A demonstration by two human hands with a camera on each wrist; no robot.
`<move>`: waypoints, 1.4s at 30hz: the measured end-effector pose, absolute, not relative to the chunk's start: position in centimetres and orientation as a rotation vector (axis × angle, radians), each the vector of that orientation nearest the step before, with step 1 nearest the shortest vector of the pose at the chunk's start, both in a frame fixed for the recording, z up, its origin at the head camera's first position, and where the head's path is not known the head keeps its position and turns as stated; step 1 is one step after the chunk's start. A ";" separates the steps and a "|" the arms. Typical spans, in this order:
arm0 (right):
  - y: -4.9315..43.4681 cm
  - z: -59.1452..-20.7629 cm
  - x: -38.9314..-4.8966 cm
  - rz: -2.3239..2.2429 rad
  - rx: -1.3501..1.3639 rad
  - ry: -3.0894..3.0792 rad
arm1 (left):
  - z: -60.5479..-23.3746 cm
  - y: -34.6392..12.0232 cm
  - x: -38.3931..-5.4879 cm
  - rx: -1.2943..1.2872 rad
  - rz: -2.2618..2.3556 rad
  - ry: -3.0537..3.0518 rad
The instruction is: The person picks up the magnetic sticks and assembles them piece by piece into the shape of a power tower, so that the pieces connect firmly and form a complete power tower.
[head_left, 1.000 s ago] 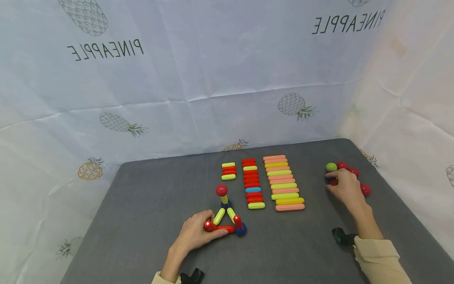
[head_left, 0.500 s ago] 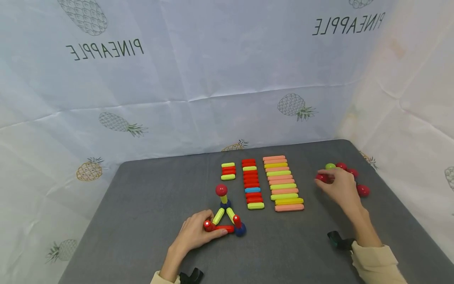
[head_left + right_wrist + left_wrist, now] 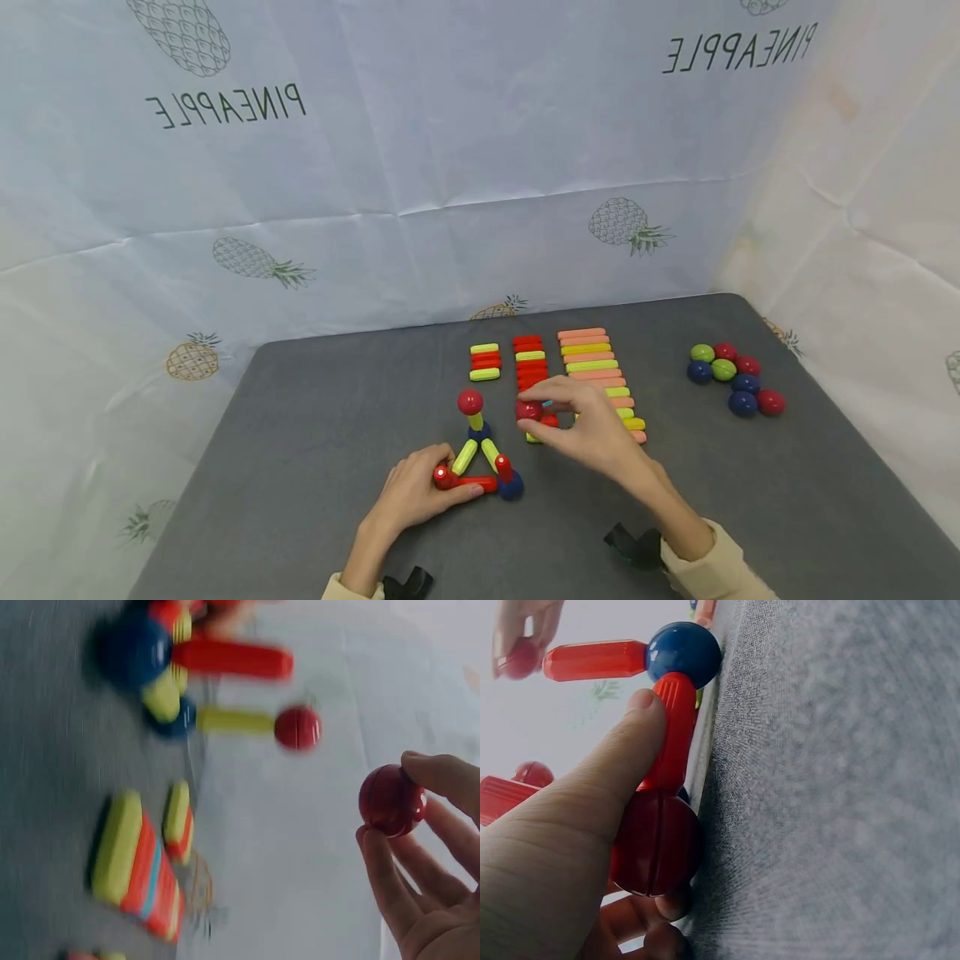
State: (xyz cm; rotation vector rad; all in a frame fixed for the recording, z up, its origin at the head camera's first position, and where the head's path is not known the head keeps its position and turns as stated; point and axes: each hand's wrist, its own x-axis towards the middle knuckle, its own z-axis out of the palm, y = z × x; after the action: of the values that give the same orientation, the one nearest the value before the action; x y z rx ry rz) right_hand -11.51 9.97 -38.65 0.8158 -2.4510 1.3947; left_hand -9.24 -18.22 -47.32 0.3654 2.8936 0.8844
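Ball-and-rod frame [image 3: 490, 454] sits near centre on the table [image 3: 330, 417]: rod triangle, an upright at each corner. Left hand [image 3: 414, 492] wraps the near-left corner, thumb along the near red rod [image 3: 480, 483], other fingers round behind the red corner ball [image 3: 656, 844]. Probably just steadying the base so it can't skid or twist. Low grip also leaves the tops of both near uprights [image 3: 503, 468] exposed, ends bare. Only the far upright [image 3: 476, 422] has a red cap ball [image 3: 470, 402].

Right hand [image 3: 592, 417] pinches a loose red ball [image 3: 528, 410] between thumb and fingertips, narrow grip, off the table, right of the frame and apart from it. Fingertip hold looks meant to keep most of the ball's face free.

Farther: three rows of spare rods [image 3: 531, 367], longer ones in the right row [image 3: 588, 358]; reads as sorting for easy picking. Far right: ball cluster [image 3: 723, 370], red, blue, green, likely parked away from the rods. Curtain [image 3: 450, 250] behind.
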 end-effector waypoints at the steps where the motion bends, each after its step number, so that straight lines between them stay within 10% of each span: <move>1: 9.4 -38.8 -11.3 1.399 0.859 -2.450 | -47.4 -18.2 -9.3 0.368 0.888 2.894; 20: 7.2 -40.1 -10.1 1.358 1.169 -2.608 | -47.5 -18.3 -9.4 0.382 0.896 2.884; 42: 24.8 -41.9 -17.2 0.852 0.266 -2.561 | -47.4 -18.3 -9.4 0.368 0.921 2.864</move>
State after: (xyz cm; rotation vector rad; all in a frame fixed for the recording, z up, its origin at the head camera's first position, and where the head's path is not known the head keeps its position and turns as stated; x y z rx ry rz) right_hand -17.24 24.83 -41.95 0.2663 -2.5606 0.8518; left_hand -9.36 -18.25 -47.39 0.3679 2.8638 0.9214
